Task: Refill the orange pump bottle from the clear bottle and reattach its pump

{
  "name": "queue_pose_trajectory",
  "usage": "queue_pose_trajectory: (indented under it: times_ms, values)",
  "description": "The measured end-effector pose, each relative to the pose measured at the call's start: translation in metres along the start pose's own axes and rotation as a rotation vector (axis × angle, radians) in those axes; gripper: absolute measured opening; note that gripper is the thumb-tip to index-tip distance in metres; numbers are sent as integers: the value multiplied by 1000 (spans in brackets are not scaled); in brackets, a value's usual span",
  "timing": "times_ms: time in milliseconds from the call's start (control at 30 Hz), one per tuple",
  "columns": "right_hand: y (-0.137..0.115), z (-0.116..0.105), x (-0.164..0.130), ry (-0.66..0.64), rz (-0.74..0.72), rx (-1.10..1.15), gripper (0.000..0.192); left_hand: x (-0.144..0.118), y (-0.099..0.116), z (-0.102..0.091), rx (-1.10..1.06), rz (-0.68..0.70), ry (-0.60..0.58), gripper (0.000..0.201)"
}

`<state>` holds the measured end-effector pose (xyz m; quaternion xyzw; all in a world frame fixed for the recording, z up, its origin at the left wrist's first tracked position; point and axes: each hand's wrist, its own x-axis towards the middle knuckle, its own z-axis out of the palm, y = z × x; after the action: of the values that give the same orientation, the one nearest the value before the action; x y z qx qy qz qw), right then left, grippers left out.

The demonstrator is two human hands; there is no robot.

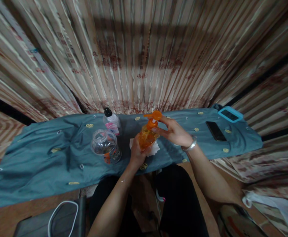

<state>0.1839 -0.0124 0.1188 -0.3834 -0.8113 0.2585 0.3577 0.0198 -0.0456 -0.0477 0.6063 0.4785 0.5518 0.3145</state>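
An amber see-through pump bottle [146, 139] with an orange pump head is held up, slightly tilted, over the cloth-covered table. Around its lower body wrap the fingers of my left hand [137, 152]. My right hand [174, 131], with a silver bracelet at the wrist, is at the bottle's top: fingers and thumb pinch around the orange pump head [156, 115] and collar. Beneath the bottle lies a crumpled white tissue [155, 148], partly hidden by my left hand. Left of it stand a clear plastic jar [105, 146] and a white bottle with black cap [112, 122].
A teal patterned cloth [47, 161] covers the narrow table. On its right side lie a black phone [215, 131] and a light-blue framed device [230, 114]. Striped curtains [144, 59] hang close behind. A grey case with a white cable [52, 214] sits at lower left.
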Motion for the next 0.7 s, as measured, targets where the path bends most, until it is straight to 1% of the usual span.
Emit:
queue_pose_trajectory:
  times_ms: [67, 100, 133, 167, 233, 300, 333, 367, 400, 467, 500, 533, 633, 667, 700]
  values:
    - [-1, 2, 1, 116, 46, -87, 47, 0, 1, 0, 4, -2, 1, 69]
    - [-1, 2, 1, 184, 71, -142, 50, 0, 1, 0, 6, -1, 3, 68]
    - [-1, 2, 1, 224, 87, -175, 54, 0, 1, 0, 6, -3, 3, 68]
    - [-2, 1, 2, 222, 89, -176, 57, 0, 2, 0, 4, -7, 2, 68]
    - [-1, -2, 2, 111, 49, -90, 58, -1, 2, 0, 3, -17, -2, 69]
    - [-1, -4, 2, -4, 3, 9, 52, -1, 1, 1, 4, -24, 2, 70]
    - [-1, -3, 2, -10, 0, 20, 48, -1, 1, 1, 6, -24, 6, 71]
    - [-1, -2, 2, 31, 15, -4, 47, 0, 1, 0, 8, -21, 8, 71]
    - [-1, 0, 2, 102, 45, -51, 48, 0, 0, 0, 10, -17, 6, 70]
    - [-2, 3, 2, 235, 98, -139, 56, 0, 0, -1, 13, -10, 0, 70]
    - [-2, 3, 2, 250, 105, -145, 60, 0, 0, -1, 15, -6, -4, 70]
    - [-1, 2, 1, 219, 96, -114, 62, 0, -1, -1, 16, -2, -5, 70]
    - [1, -1, 0, 4, 39, 76, 55, 0, -1, 0, 6, 8, 3, 70]
    - [2, -1, 0, -23, 35, 107, 53, 0, -1, 1, 2, 8, 11, 71]
    - [2, 0, 1, -4, 46, 102, 51, 0, -1, 1, 0, 7, 18, 71]
